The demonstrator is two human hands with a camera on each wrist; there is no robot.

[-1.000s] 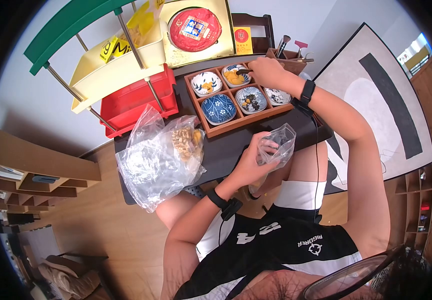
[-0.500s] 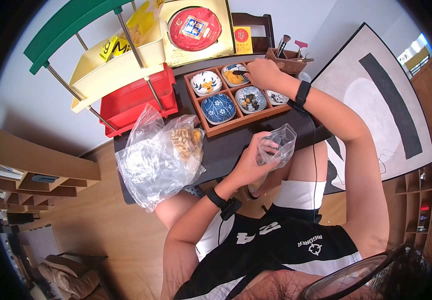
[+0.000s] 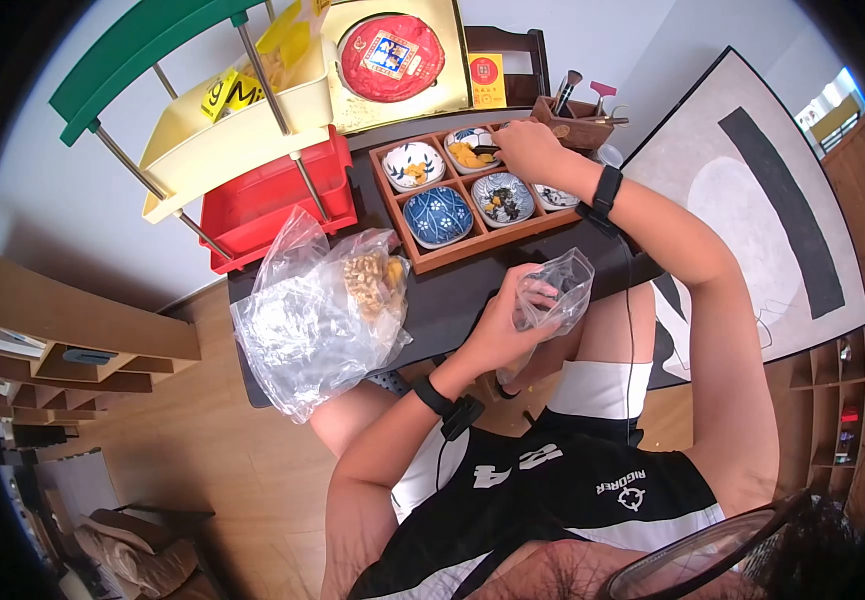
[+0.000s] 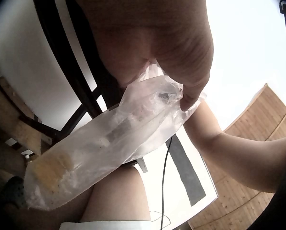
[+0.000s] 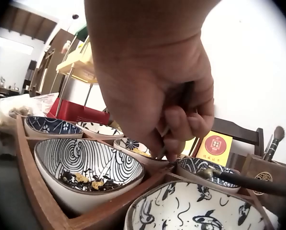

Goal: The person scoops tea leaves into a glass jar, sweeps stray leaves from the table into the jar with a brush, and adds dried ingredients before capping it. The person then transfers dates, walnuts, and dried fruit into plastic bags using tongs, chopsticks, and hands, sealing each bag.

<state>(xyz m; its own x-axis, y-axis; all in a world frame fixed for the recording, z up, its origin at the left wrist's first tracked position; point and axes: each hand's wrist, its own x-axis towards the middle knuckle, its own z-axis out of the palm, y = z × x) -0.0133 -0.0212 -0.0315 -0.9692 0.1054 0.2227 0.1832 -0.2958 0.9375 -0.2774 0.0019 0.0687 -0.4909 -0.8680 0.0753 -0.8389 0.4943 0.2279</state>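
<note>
Holding a small clear plastic bag (image 3: 551,290) at the near edge of the dark worktop (image 3: 453,295), the left hand (image 3: 501,325) has its fingers (image 4: 190,93) curled round the bag's bunched mouth; the bag hangs over the person's lap, with pale yellowish contents at its lower end (left wrist view). The right hand (image 3: 531,148) reaches into the wooden tray (image 3: 431,258) at the worktop's far side, its fingers (image 5: 181,127) pinching a thin dark-handled tool (image 5: 250,181) whose tip lies at the bowl of yellow pieces (image 3: 471,152). Five patterned bowls show in the tray, among them a blue floral bowl (image 3: 437,216) and a swirl-patterned bowl (image 5: 85,165) holding dark and yellow flakes.

Legible writing: "RIGORER" and "24" (inverted) on the black shirt (image 3: 573,490). A red round label (image 3: 391,45) and a yellow card (image 3: 487,80) carry print too small to read.

A large crumpled bag (image 3: 318,310) overhangs the worktop's left edge. A tiered rack (image 3: 253,130) borders the tray's left; bare worktop lies between tray and near edge.
</note>
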